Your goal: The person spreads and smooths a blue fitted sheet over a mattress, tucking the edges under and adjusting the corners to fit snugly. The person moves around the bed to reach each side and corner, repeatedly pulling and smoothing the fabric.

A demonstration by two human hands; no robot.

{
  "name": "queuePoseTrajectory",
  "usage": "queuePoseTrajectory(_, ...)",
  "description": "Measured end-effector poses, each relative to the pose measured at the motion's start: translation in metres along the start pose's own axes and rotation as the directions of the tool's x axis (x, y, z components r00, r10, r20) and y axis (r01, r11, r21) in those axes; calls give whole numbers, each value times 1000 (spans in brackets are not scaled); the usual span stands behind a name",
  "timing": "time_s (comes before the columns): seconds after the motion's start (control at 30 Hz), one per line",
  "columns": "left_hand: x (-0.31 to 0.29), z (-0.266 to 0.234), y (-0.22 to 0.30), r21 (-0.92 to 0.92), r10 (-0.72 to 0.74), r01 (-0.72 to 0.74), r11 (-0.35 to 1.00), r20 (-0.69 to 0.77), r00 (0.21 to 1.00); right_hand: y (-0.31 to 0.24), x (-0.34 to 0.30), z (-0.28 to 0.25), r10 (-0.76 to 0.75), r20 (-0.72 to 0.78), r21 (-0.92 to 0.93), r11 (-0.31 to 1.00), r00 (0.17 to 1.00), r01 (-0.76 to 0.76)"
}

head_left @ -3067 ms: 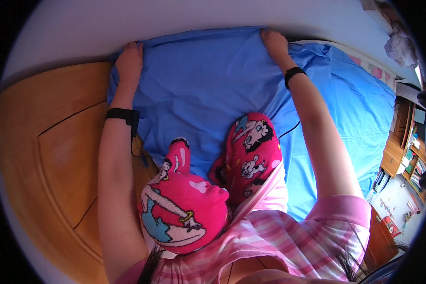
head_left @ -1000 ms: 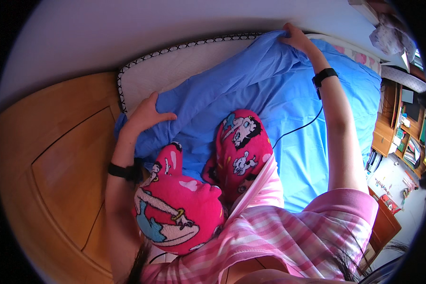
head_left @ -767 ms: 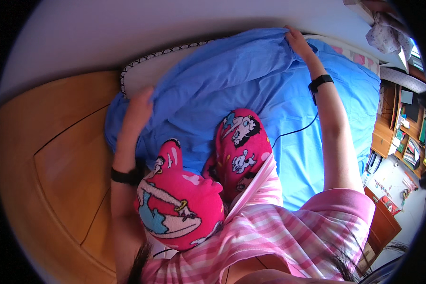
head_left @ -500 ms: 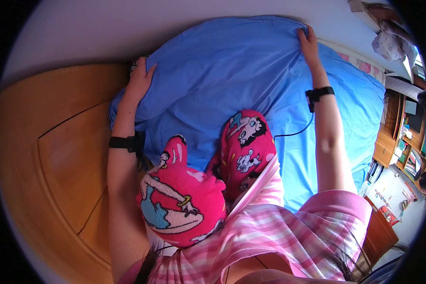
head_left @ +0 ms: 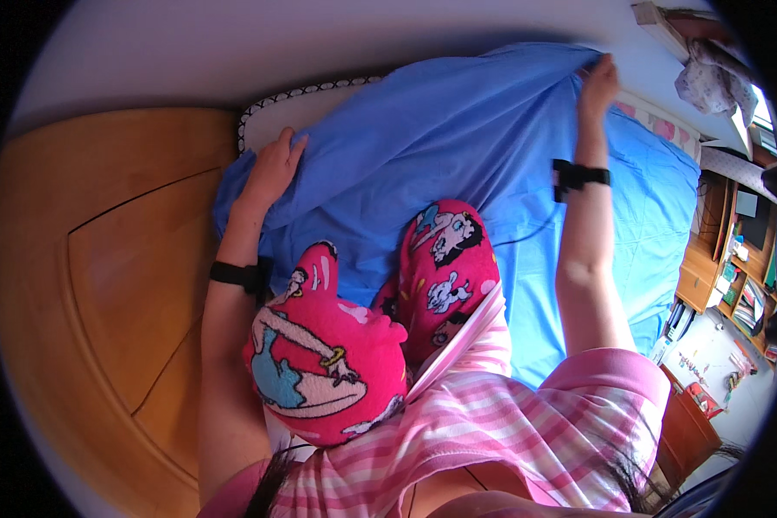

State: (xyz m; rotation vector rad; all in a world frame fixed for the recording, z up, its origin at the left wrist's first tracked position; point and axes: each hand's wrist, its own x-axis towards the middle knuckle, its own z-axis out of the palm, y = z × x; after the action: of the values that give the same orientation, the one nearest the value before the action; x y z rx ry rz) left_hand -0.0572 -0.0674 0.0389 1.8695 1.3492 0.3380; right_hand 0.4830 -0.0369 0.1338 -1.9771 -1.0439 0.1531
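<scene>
A wrinkled blue sheet (head_left: 388,129) spreads over the bed in front of me, its far edge raised in loose folds. My right hand (head_left: 600,85) is closed on that edge at the far right, beside the wall. At the left, my left hand (head_left: 272,171) has its fingers bent around the sheet's side, the thumb standing apart; part of its grip is hidden. Beyond the left hand, a pale mattress (head_left: 298,108) with black-and-white patterned edging lies bare of the sheet. My knees, in pink cartoon-print trousers (head_left: 328,363), rest on the sheet.
A curved wooden panel (head_left: 138,198) borders the bed on the left. The pale wall (head_left: 233,60) runs along the far side. To the right stand wooden shelves (head_left: 742,276) with books, and bundled cloth (head_left: 712,82) hangs at the upper right. Black bands circle both wrists.
The sheet's far left part has slid toward me and rightward, baring the mattress and its patterned edging. Both hands have shifted right, the left one also nearer, still on the sheet.
</scene>
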Motion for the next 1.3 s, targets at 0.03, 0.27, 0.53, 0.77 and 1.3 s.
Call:
queuePoseTrajectory(0.03, 0, 1, -5, -61, -16, 15, 998, -15, 1000, 15, -12, 25, -133, 28, -135, 981, 991, 136)
queuePoseTrajectory(0.27, 4, 17, -31, -287, -181, 158, 945, -56, 982, 15, -98, 92, -497, 131, -40, 862, 858, 505)
queuePoseTrajectory(0.53, 28, -19, -31, -231, -143, 130, 964, -38, 989, -85, -114, 180, 86, 959, -248, 715, 270, 653)
queuePoseTrajectory(0.77, 61, -50, -19, 368, 134, -84, 926, -112, 985, -49, -122, 206, -89, 951, -152, 701, 296, 697)
queuePoseTrajectory(1.3, 81, 39, -26, 607, 495, -271, 747, -236, 837, -37, -175, 241, -254, 382, -135, 936, 889, 325)
